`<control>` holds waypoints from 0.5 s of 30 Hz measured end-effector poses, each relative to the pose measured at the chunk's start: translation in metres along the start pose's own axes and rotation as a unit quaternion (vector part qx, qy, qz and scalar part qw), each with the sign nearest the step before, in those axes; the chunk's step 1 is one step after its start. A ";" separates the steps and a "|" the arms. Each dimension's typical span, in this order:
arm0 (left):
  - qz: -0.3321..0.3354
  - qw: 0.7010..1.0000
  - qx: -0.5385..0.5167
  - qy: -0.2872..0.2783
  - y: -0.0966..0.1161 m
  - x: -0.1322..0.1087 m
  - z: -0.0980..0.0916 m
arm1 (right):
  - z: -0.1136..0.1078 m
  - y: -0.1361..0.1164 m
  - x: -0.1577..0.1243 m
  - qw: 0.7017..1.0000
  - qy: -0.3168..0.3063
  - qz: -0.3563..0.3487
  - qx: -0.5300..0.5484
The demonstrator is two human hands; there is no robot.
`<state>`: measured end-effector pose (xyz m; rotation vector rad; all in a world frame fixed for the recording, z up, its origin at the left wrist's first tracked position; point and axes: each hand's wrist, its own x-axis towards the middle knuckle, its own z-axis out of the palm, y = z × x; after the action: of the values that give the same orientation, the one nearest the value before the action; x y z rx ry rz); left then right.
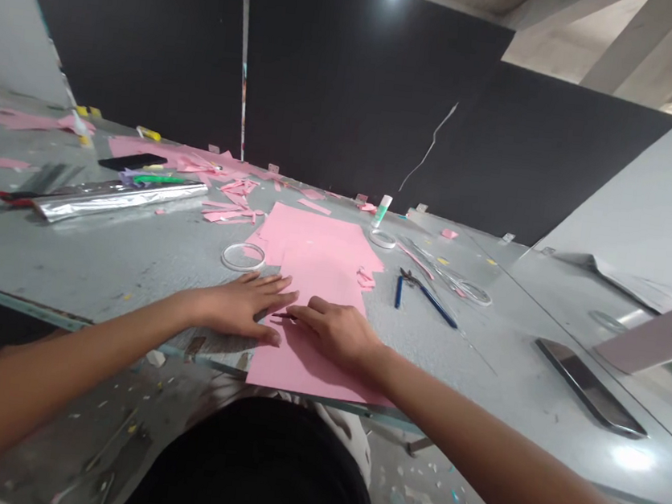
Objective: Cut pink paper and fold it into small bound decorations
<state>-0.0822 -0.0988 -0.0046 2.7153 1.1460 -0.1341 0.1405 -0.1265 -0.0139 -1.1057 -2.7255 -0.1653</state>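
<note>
A pink paper sheet lies in front of me, its near end at the table's front edge. My left hand rests with spread fingers, its fingertips and thumb on the sheet's left side. My right hand is closed on a thin dark pen-like tool, whose tip points left over the paper; its exact kind is not clear. Behind lies another pink sheet, partly under the first. Just beyond my left hand is a white ring. Blue-handled pliers lie right of the paper.
A second white ring and a glue stick are farther back, near a coil of wire. Pink scraps and a silver foil roll occupy the left. Rightward are a phone and a pink board.
</note>
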 end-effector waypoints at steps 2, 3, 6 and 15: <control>-0.004 1.000 0.003 0.005 -0.001 0.001 0.002 | -0.001 -0.002 0.002 1.000 -0.005 -0.012 -0.001; -0.004 1.000 0.006 0.008 -0.001 0.002 0.003 | -0.002 -0.003 0.003 1.000 -0.010 -0.020 -0.004; -0.003 1.000 0.016 0.018 -0.002 0.005 0.005 | -0.003 -0.003 0.006 1.000 -0.015 -0.023 -0.012; 0.006 0.999 0.021 0.037 0.000 0.013 0.001 | -0.006 0.013 0.008 1.000 -0.027 0.000 -0.016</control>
<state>-0.0738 -0.0899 -0.0072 2.7856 1.1582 -0.0573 0.1449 -0.1133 -0.0060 -1.1349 -2.7795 -0.1833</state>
